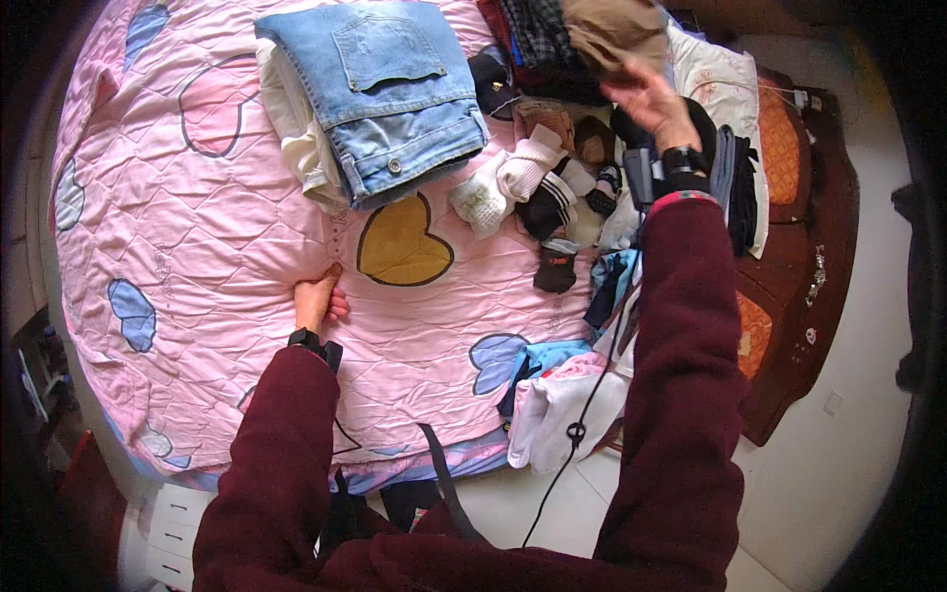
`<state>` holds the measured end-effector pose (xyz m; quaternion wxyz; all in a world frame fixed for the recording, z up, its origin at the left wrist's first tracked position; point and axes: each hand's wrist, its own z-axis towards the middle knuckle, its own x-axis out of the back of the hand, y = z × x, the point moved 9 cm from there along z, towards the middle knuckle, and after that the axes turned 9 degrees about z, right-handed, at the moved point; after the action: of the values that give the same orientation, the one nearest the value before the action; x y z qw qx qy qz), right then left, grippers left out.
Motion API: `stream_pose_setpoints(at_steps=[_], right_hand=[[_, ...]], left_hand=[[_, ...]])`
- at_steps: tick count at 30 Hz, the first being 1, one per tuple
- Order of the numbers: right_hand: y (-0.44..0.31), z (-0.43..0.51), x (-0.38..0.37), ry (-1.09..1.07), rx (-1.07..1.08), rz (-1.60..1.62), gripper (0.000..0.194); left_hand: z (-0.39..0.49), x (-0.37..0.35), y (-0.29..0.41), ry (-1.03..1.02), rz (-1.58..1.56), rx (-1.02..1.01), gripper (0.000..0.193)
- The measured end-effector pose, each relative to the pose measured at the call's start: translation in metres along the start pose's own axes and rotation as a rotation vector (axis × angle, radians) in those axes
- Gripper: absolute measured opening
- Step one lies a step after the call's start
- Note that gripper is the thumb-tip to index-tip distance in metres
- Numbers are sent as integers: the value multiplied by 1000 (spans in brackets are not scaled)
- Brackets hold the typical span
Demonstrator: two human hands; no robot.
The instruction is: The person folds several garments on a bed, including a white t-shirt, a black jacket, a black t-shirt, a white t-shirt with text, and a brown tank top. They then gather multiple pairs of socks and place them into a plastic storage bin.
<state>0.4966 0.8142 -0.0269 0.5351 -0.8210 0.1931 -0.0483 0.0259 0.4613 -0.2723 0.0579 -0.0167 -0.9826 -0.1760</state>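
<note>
My left hand (322, 297) rests on the pink quilted bedspread (244, 296), its fingers curled, below a stack of folded clothes topped by light blue jeans (399, 89). My right hand (645, 100) reaches to the upper right, blurred, at the lower edge of a brown cloth garment (618, 33); whether it grips the garment cannot be told. Beside that garment lie dark checked clothes (540, 37). Rolled white socks (510, 181), a black striped sock (549, 201) and a dark brown sock (555, 270) lie between the jeans and my right wrist.
Folded white and pink clothes (555, 407) lie at the bed's near right edge, beside blue clothing (547, 357). A white pillow-like cloth (725, 81) is at the upper right, against the dark wooden headboard (803, 296). A black cord (551, 485) hangs along my right arm. White drawers (174, 536) stand lower left.
</note>
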Motion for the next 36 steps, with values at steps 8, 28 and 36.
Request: stream_pose_setpoints(at_steps=[8, 28, 36], right_hand=[[99, 7, 117, 143, 291, -950, 93], [187, -239, 56, -82, 303, -930, 64], [309, -299, -13, -441, -207, -684, 25]], left_hand=[[-1, 0, 2, 11, 20, -27, 51], [29, -1, -4, -270, 131, -470, 19], [65, 26, -23, -97, 247, -378, 19]])
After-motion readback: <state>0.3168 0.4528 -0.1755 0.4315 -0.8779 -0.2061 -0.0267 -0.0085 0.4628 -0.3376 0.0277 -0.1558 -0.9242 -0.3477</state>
